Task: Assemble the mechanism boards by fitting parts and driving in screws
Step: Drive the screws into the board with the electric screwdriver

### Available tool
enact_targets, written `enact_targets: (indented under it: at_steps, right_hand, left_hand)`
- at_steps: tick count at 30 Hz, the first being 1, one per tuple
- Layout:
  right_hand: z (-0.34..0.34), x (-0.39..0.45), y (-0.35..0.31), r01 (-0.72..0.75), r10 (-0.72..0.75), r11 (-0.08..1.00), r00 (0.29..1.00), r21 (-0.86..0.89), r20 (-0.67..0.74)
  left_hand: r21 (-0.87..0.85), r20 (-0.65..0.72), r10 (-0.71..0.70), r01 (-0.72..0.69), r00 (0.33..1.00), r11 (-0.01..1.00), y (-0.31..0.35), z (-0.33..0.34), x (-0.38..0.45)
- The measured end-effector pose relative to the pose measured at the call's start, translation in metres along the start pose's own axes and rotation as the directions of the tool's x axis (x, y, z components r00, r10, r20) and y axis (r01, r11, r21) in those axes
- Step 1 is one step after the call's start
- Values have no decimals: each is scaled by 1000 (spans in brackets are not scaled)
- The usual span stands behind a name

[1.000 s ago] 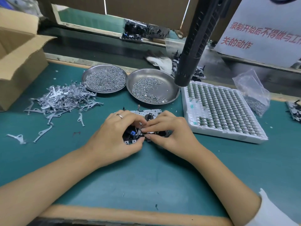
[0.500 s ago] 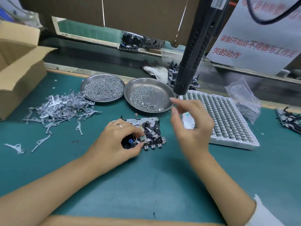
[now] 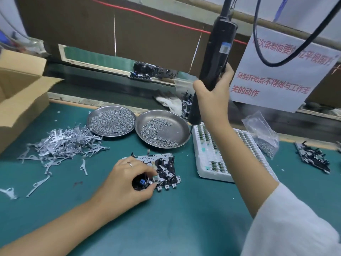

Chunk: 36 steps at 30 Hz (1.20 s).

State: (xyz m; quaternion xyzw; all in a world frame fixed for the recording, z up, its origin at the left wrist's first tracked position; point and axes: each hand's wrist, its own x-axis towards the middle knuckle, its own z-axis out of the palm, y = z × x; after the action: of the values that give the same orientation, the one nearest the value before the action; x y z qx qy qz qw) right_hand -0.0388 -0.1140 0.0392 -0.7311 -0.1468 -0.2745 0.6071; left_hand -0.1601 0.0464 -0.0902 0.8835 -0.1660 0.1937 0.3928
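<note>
- The board point(image 3: 156, 169) is seen lying flat on the green mat point(image 3: 184, 218), in front of the two steel dishes and just left of the white tray point(image 3: 208, 163).
- The board's near left corner is covered by the left hand point(image 3: 125, 183); a small part on the front edge is pinched between thumb and forefinger, so the board is pinned to the mat.
- The hanging driver point(image 3: 212, 71) is gripped by the right hand point(image 3: 212, 93), fingers wrapped round its black barrel; its bit is held up by the far dish point(image 3: 162, 130) of screws, well apart from the board.
- The board is judged light and stiff, but crowded with thin levers and springs that could bend or be knocked loose.
- The safest hold is judged to be the plain metal edges and corners, with the raised parts left alone.
- Being light, the board can be expected to slide or twist under the driver unless it is pressed down.
- Loose screws are judged small and slippery, easily dropped.
</note>
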Motion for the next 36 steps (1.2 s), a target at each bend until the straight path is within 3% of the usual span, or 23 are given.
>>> enact_targets:
  at_steps: [5, 12, 36]
  right_hand:
    - [10, -38, -11, -17, 13, 980, 1000, 197, 25]
    - [22, -89, -8, -78, 26, 868, 993, 490, 112]
    - [32, -105, -6, -75, -11, 796, 990, 600, 139]
  left_hand:
    - [-10, 9, -18, 18, 1000, 1000, 1, -1, -1]
    - [-29, 2, -52, 52, 999, 998, 4, -2, 0]
    - [-18, -17, -29, 28, 999, 999, 3, 0, 2]
